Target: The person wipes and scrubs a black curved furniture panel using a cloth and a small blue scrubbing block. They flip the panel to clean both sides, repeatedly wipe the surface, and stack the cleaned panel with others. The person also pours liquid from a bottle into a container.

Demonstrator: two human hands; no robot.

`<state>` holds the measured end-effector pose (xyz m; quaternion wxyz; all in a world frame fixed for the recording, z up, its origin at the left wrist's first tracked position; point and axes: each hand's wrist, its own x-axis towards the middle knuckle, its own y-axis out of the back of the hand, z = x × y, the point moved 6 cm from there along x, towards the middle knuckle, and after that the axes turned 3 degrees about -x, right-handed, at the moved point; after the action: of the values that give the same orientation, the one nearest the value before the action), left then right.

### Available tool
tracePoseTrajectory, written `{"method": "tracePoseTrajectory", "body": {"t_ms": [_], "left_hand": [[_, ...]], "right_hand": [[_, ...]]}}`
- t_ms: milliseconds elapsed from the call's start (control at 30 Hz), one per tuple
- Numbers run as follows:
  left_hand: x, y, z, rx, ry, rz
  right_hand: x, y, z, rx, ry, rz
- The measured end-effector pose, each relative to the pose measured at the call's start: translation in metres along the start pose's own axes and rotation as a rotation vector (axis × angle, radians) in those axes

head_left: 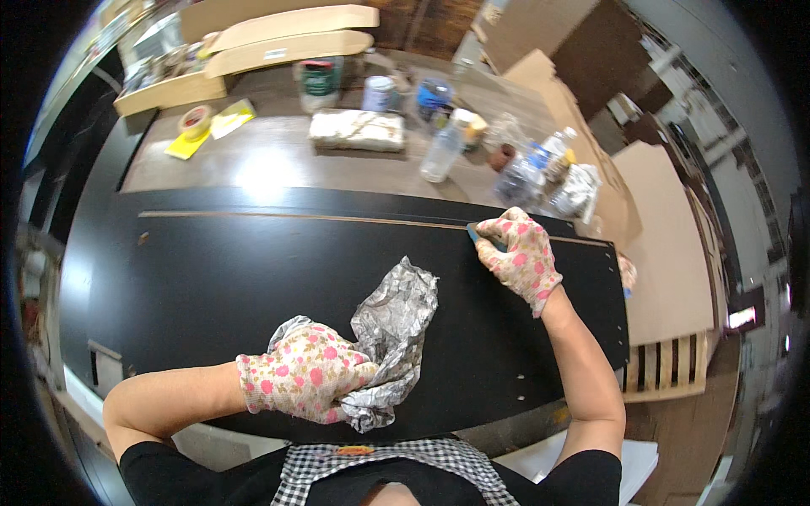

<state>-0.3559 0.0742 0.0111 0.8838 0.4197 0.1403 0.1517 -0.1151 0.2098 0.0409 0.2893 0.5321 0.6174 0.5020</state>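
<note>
A large black panel (228, 291) fills the middle of the frame, its long sides running from left to right. A narrow, light brown line (304, 218) runs along its upper part, from the left of the frame to near the panel's right end.

The right hand (521, 257), in a floral knit glove, is right of centre, over this line. Its thumb and fingers are bent close together in a pinch on a small, flat blue-grey piece (472, 232), whose visible tip lies at the line.

The left hand (310, 371), in a matching glove, rests low and left of centre over the panel. Its fingers are curled around a crumpled silver-grey sheet (403, 308); most of the sheet spreads to the right of the hand and upward, and a smaller fold shows behind the knuckles. How tightly the fingers close on it cannot be told.

Beyond the panel, a brown tabletop (337, 175) carries a tape roll (195, 120) on yellow material at the upper left, then a green jar with a red lid (318, 80), a white-wrapped block (358, 130) and a clear plastic bottle (443, 150) near the upper centre. Cardboard (666, 244) stands at the right of the frame.
</note>
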Motion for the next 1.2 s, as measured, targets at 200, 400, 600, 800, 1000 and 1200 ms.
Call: {"method": "tracePoseTrajectory", "body": {"t_ms": [200,400,600,800,1000,1200], "left_hand": [[-0.122,0.0,-0.02,-0.08,0.251,0.171],[-0.206,-0.006,-0.018,-0.037,0.33,0.374],[-0.219,-0.013,-0.015,-0.019,0.24,0.444],[-0.217,-0.01,-0.016,-0.03,0.203,0.438],[-0.211,-0.008,-0.02,-0.033,0.334,0.301],[-0.199,0.002,-0.026,-0.072,0.493,0.269]], "right_hand": [[0.046,-0.072,-0.171,0.064,0.308,-0.044],[0.099,-0.148,-0.354,0.008,0.505,-0.137],[0.129,-0.189,-0.46,0.121,0.701,-0.064],[0.129,-0.189,-0.444,0.155,0.703,-0.1],[0.109,-0.158,-0.351,0.108,0.642,0.03],[0.067,-0.077,-0.133,0.024,0.314,0.045]]}}
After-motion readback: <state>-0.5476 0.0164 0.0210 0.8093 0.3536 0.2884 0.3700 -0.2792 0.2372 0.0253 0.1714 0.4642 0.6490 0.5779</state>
